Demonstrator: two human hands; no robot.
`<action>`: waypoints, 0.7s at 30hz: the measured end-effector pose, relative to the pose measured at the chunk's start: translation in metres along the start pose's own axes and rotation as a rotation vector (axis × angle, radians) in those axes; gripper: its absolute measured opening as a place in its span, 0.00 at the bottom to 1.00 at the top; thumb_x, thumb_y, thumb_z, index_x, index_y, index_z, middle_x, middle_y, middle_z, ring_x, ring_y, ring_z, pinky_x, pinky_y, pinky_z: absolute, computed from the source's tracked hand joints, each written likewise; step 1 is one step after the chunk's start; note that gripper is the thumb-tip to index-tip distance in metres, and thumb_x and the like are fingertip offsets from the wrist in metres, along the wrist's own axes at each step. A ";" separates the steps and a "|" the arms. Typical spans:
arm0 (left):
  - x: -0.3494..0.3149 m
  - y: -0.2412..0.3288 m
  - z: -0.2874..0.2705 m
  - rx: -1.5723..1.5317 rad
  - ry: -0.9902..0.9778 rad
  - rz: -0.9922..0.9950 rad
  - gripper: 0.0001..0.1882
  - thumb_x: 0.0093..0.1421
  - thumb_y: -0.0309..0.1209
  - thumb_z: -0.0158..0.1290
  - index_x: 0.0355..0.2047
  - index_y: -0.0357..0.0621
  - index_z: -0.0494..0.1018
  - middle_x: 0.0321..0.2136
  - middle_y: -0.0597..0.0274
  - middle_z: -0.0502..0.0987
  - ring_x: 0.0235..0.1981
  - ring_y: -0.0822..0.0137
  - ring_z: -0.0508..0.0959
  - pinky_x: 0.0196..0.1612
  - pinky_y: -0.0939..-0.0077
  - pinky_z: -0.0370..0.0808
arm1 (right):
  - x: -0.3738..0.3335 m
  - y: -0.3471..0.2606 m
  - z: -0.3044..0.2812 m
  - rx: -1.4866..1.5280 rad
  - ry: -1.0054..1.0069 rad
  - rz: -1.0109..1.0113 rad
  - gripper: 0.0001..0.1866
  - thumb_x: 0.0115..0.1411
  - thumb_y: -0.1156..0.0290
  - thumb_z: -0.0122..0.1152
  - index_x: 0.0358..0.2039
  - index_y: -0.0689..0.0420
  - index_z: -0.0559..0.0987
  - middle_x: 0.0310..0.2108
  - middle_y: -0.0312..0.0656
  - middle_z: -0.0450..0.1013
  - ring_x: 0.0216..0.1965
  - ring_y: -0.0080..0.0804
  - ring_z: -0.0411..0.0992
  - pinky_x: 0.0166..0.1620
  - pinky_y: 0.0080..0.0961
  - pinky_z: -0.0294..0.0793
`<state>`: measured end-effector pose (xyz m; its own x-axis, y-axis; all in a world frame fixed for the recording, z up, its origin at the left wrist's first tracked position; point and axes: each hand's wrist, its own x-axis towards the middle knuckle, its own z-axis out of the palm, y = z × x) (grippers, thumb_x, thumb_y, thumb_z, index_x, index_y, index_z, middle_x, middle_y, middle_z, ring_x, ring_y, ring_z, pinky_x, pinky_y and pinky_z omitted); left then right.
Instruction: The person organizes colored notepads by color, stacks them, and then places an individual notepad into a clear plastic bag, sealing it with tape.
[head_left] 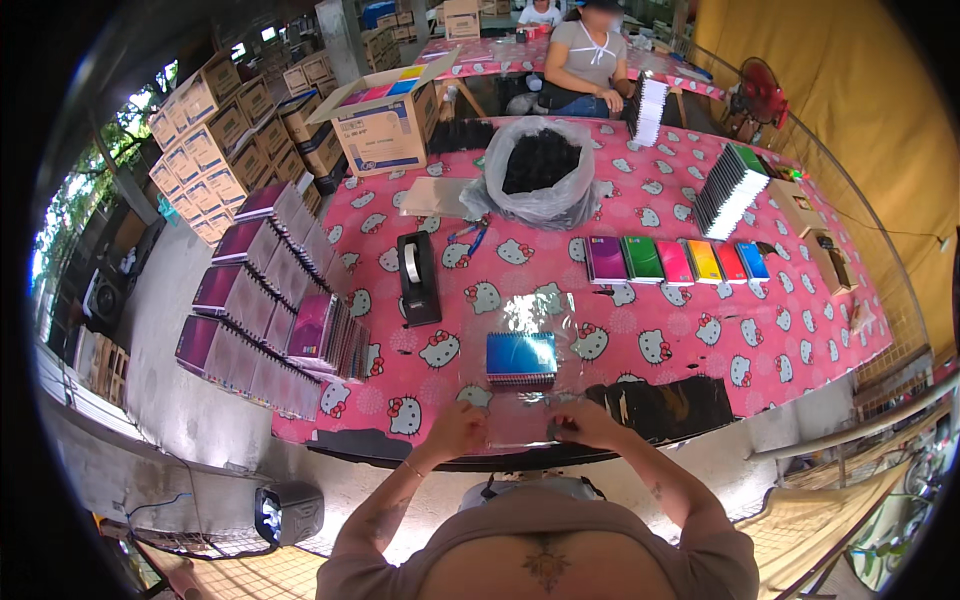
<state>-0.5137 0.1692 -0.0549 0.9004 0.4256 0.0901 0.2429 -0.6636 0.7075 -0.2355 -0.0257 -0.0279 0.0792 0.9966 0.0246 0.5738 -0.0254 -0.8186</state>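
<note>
A small stack of blue spiral notebooks [520, 354] lies on a transparent plastic sheet [518, 425] near the table's front edge. The sheet spreads out around the stack, and its near end reaches toward me. At that end's left side, my left hand [460, 428] pinches the film with bent fingers. My right hand [590, 424] grips the film's right side, its fingertips partly hidden. Neither hand touches the notebooks. A black tape dispenser [418, 280] stands beyond my left hand, and scissors [468, 240] with blue on them lie past it.
Tall stacks of purple notebooks [250, 270] line the table's left side. A row of coloured notebooks [643, 260] lies right of centre. Behind are a plastic bag of black pieces [540, 165], an open carton [380, 135] and a notebook pile [730, 190]. A co-worker [590, 60] sits opposite.
</note>
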 end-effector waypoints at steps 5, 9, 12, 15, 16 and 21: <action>0.004 0.022 0.002 0.192 0.099 0.039 0.12 0.52 0.31 0.63 0.37 0.47 0.78 0.32 0.59 0.77 0.34 0.53 0.75 0.38 0.61 0.71 | -0.002 0.012 0.004 -0.244 0.020 -0.101 0.10 0.60 0.67 0.64 0.43 0.50 0.81 0.34 0.43 0.79 0.35 0.44 0.77 0.38 0.39 0.75; 0.002 0.029 -0.015 0.125 -0.024 0.123 0.09 0.56 0.31 0.60 0.38 0.50 0.79 0.32 0.60 0.77 0.34 0.52 0.76 0.38 0.60 0.72 | -0.001 0.005 0.002 -0.138 -0.063 0.009 0.10 0.60 0.67 0.63 0.43 0.50 0.80 0.34 0.44 0.79 0.36 0.46 0.78 0.38 0.39 0.75; 0.001 0.015 -0.001 0.194 0.078 0.142 0.10 0.57 0.32 0.59 0.40 0.52 0.78 0.31 0.62 0.77 0.34 0.52 0.77 0.38 0.58 0.73 | 0.003 0.006 0.005 -0.185 0.024 -0.069 0.11 0.60 0.67 0.63 0.43 0.51 0.79 0.35 0.44 0.78 0.36 0.47 0.77 0.38 0.40 0.75; 0.003 0.012 0.008 0.100 0.109 -0.029 0.09 0.56 0.33 0.60 0.38 0.51 0.78 0.30 0.62 0.78 0.33 0.52 0.77 0.38 0.59 0.73 | 0.007 -0.001 0.011 -0.230 0.098 -0.115 0.10 0.60 0.66 0.63 0.42 0.52 0.79 0.36 0.43 0.78 0.36 0.47 0.77 0.38 0.40 0.75; 0.004 0.013 0.010 0.086 0.092 -0.063 0.09 0.56 0.33 0.60 0.38 0.51 0.78 0.29 0.61 0.78 0.33 0.52 0.77 0.38 0.59 0.73 | 0.006 -0.005 0.010 -0.216 0.061 -0.127 0.10 0.61 0.66 0.63 0.42 0.52 0.79 0.37 0.43 0.78 0.35 0.47 0.77 0.38 0.39 0.75; 0.005 0.035 -0.003 0.224 0.117 0.110 0.07 0.58 0.32 0.58 0.36 0.46 0.78 0.28 0.56 0.79 0.32 0.52 0.78 0.35 0.58 0.73 | 0.003 0.004 0.004 -0.286 0.067 -0.186 0.09 0.62 0.65 0.62 0.41 0.52 0.79 0.36 0.44 0.77 0.34 0.48 0.76 0.37 0.41 0.75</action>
<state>-0.5017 0.1507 -0.0276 0.8812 0.4027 0.2477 0.2311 -0.8240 0.5174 -0.2359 -0.0220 -0.0337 -0.0004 0.9791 0.2035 0.7878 0.1257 -0.6030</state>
